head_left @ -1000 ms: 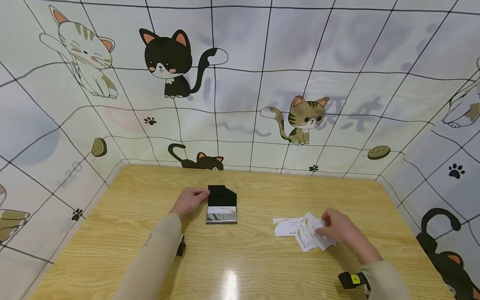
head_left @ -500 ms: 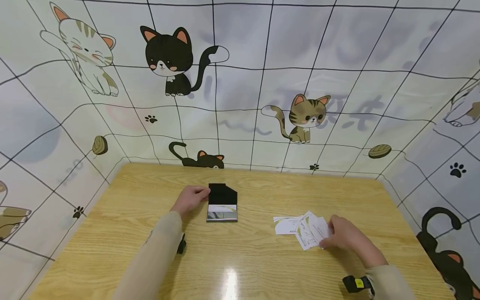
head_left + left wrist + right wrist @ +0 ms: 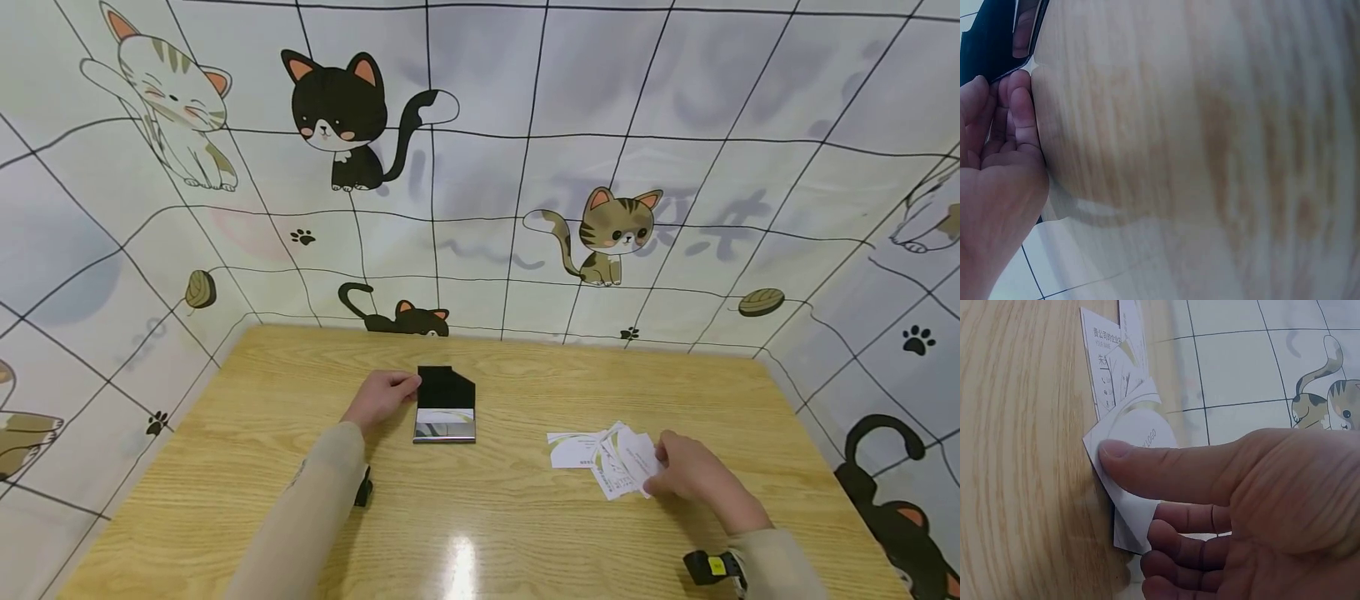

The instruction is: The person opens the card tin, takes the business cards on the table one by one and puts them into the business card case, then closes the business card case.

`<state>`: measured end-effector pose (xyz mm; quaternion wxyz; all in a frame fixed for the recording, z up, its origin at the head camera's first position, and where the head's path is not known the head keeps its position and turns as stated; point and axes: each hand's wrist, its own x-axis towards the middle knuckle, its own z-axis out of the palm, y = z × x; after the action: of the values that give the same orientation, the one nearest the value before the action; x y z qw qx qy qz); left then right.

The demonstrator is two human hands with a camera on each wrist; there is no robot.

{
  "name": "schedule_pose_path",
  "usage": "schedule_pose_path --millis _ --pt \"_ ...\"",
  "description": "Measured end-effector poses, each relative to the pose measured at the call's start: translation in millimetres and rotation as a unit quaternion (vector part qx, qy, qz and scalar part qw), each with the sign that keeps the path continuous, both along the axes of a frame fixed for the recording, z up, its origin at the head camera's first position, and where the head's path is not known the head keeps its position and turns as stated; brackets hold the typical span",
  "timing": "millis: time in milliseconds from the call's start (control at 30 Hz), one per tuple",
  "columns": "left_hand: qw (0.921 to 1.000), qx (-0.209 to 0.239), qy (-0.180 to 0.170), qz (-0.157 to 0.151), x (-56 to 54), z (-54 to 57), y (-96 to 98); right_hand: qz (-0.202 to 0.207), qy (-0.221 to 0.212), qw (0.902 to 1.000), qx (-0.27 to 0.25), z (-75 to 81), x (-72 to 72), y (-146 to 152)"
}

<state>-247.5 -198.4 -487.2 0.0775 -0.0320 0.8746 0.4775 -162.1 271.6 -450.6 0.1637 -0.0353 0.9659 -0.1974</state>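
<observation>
A business card case (image 3: 445, 427) lies with its black lid folded back on the table, a card showing above its shiny front. My left hand (image 3: 380, 398) pinches the lid's left edge between thumb and fingers; the left wrist view shows this hold on the dark lid (image 3: 988, 40). To the right, several white business cards (image 3: 611, 457) lie fanned and overlapping. My right hand (image 3: 693, 473) grips the rightmost card at its edge. In the right wrist view the thumb lies over that card (image 3: 1138, 434), with curled fingers behind it, their tips partly hidden.
The wooden table (image 3: 487, 517) carries the case and the cards. A cloth printed with cats and grid lines (image 3: 480, 167) hangs behind and along both sides. Dark wrist cameras sit at my left wrist (image 3: 363, 487) and right wrist (image 3: 708, 568).
My right hand has shifted slightly right from above the cards to the rightmost card's edge and now grips it. The left hand and case stay in place.
</observation>
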Motion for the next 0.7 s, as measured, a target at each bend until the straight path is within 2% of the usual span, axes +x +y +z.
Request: schedule_pose_path --millis 267,567,700 --pt "1.0 -0.004 0.0 -0.004 0.3 0.9 0.0 -0.002 0.015 0.9997 -0.017 3.8 0.5 2.6" --pt "0.9999 -0.008 0.005 -0.007 0.7 1.3 0.6 0.034 0.051 0.997 -0.047 13.7 1.1 0.8" --pt "1.0 -0.006 0.001 -0.003 1.0 1.6 0.5 0.049 0.046 0.9935 -0.092 14.4 2.1 -2.8"
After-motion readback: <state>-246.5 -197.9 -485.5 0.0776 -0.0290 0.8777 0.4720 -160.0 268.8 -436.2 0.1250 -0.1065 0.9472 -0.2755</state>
